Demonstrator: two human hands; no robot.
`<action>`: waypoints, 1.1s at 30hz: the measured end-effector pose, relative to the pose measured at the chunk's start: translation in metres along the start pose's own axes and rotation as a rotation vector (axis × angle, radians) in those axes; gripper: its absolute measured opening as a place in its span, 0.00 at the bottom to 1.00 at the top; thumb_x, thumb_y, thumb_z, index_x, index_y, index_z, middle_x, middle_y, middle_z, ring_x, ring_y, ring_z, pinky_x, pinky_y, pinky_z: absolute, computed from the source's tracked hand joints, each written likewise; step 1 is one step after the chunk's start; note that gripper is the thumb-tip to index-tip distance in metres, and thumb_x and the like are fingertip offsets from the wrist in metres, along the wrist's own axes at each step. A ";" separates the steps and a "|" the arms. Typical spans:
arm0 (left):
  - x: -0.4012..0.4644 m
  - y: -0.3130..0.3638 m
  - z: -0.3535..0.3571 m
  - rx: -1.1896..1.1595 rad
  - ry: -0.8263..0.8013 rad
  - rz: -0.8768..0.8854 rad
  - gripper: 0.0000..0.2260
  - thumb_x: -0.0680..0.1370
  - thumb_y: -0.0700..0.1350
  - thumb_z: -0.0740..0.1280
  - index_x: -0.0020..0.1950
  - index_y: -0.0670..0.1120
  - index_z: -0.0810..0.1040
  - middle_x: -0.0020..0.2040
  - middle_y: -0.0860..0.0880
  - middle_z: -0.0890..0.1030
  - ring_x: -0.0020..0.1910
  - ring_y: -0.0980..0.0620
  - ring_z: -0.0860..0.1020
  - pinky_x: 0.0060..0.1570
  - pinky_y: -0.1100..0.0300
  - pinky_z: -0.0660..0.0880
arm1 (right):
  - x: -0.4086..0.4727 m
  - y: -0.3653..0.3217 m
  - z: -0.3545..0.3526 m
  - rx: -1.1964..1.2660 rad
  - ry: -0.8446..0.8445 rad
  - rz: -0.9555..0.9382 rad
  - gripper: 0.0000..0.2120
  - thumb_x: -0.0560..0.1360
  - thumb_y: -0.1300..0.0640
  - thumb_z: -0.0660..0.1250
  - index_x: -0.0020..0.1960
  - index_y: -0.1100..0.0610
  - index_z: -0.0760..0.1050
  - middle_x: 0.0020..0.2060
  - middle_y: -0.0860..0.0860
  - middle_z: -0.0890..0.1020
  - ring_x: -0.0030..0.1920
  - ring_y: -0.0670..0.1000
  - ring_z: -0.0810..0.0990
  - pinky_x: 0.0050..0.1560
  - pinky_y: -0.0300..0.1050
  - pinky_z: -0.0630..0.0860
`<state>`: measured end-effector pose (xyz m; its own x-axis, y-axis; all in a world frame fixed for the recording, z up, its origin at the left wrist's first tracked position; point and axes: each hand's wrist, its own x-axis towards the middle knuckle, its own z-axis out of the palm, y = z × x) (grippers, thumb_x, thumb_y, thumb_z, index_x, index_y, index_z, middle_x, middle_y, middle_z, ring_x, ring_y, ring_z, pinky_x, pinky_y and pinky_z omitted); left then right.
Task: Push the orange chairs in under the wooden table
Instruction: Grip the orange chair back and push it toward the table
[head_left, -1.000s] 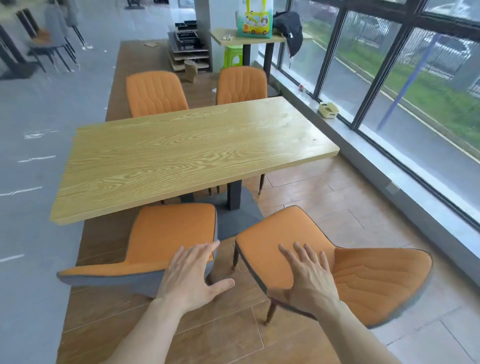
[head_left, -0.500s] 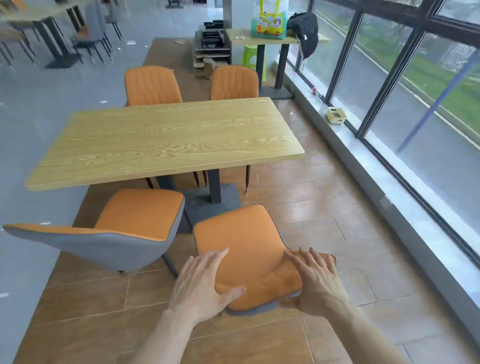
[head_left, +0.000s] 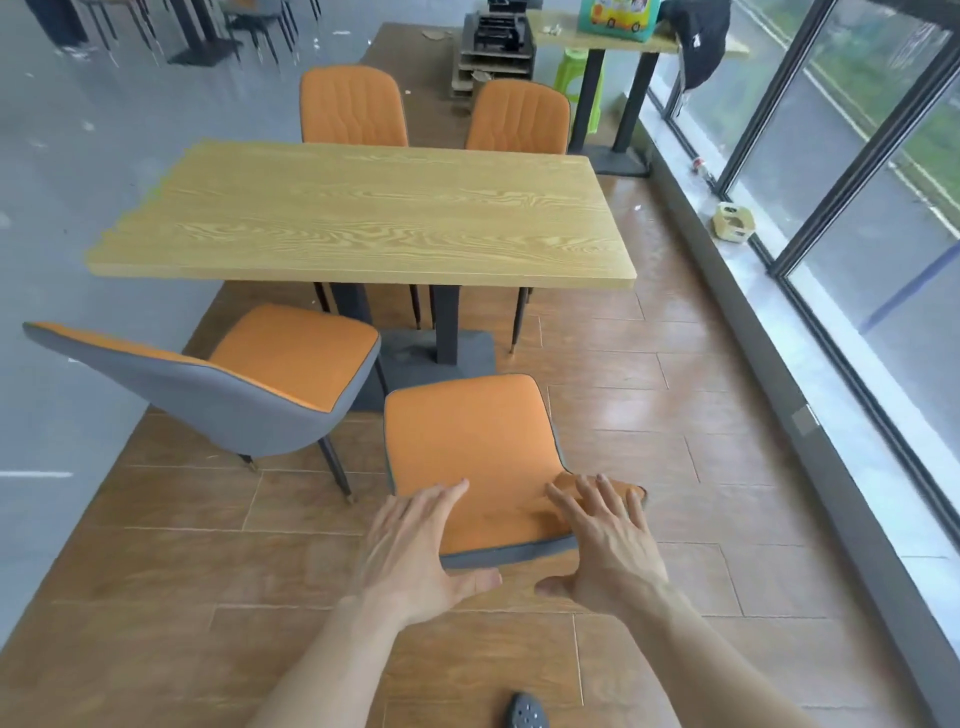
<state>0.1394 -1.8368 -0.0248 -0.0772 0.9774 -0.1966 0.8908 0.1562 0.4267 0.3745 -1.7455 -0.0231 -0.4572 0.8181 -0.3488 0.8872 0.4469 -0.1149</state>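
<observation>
The wooden table (head_left: 363, 213) stands ahead on a black pedestal. Directly before me, an orange chair (head_left: 467, 441) with a grey back faces the table, its seat still outside the table edge. My left hand (head_left: 410, 540) and right hand (head_left: 608, 540) both grip the top of its backrest, fingers over the front and thumbs behind. A second orange chair (head_left: 291, 353) sits to the left, turned at an angle, its seat front near the table edge. Two more orange chairs (head_left: 353, 106) (head_left: 519, 117) stand tucked in at the far side.
A glass window wall with a low sill runs along the right; a small box (head_left: 732, 223) lies on the sill. Behind the table are a side table (head_left: 597, 36), a green stool (head_left: 576, 67) and stacked trays (head_left: 498, 36). My shoe (head_left: 527, 712) shows at the bottom.
The near right chair has swung round from sideways to face the table. My hands went from resting on its seat to gripping its backrest, and my view shifted right.
</observation>
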 end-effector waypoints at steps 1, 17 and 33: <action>0.006 0.001 0.006 0.004 -0.019 -0.011 0.50 0.63 0.81 0.60 0.79 0.64 0.46 0.78 0.59 0.59 0.76 0.55 0.57 0.77 0.51 0.49 | 0.008 0.006 0.002 -0.006 -0.015 -0.016 0.58 0.64 0.26 0.73 0.82 0.40 0.43 0.83 0.52 0.49 0.82 0.57 0.41 0.80 0.62 0.41; 0.126 -0.001 0.015 0.049 -0.200 -0.035 0.38 0.69 0.78 0.62 0.76 0.66 0.58 0.74 0.65 0.66 0.72 0.57 0.66 0.68 0.50 0.68 | 0.136 0.058 -0.027 -0.057 -0.088 -0.208 0.50 0.57 0.16 0.63 0.73 0.41 0.69 0.65 0.43 0.78 0.69 0.52 0.73 0.73 0.58 0.60; 0.252 -0.018 -0.003 -0.011 -0.159 0.075 0.36 0.71 0.73 0.67 0.74 0.62 0.63 0.71 0.63 0.70 0.70 0.55 0.69 0.66 0.49 0.68 | 0.244 0.081 -0.071 -0.113 -0.065 -0.122 0.49 0.56 0.16 0.61 0.73 0.36 0.68 0.70 0.41 0.75 0.72 0.50 0.71 0.74 0.58 0.60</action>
<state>0.1024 -1.5926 -0.0800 0.0618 0.9519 -0.3002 0.8864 0.0859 0.4549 0.3302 -1.4835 -0.0516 -0.5528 0.7318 -0.3986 0.8111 0.5823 -0.0558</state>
